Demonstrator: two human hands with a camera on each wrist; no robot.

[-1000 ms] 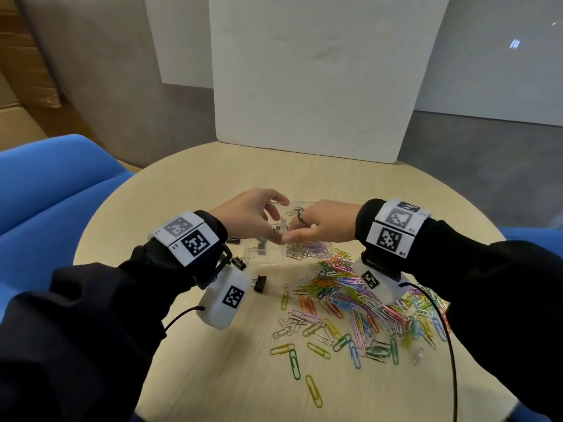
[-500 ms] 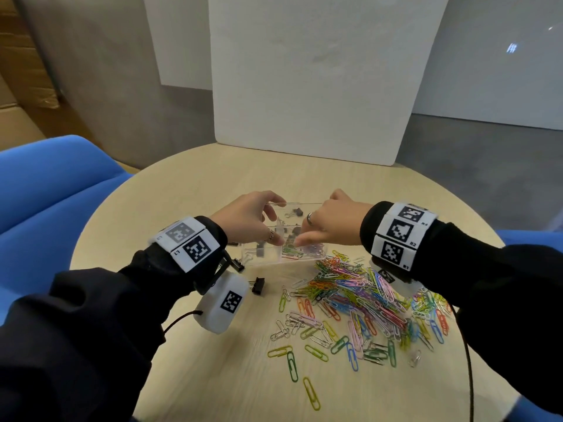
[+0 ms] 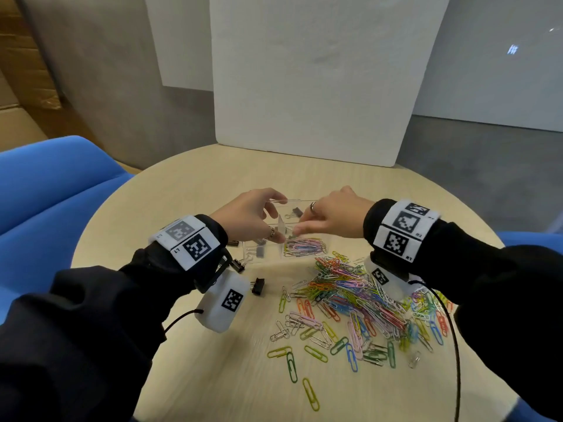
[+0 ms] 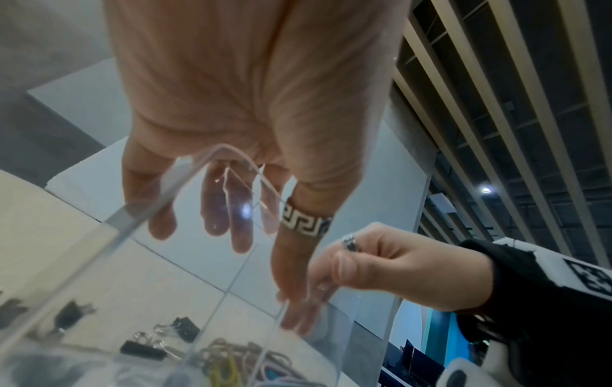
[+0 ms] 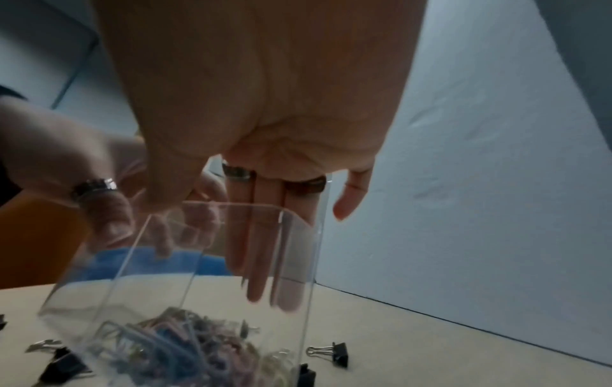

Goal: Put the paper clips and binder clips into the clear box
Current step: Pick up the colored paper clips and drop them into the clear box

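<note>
Hands (image 3: 253, 214) (image 3: 332, 217) stayed over the box (image 3: 304, 257) but had drawn apart since earlier, fingers loose; grip unclear.

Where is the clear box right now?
In the head view the clear box sits mid-table under both hands, just beyond the colourful paper clip pile, with the left hand and right hand over it.
</note>
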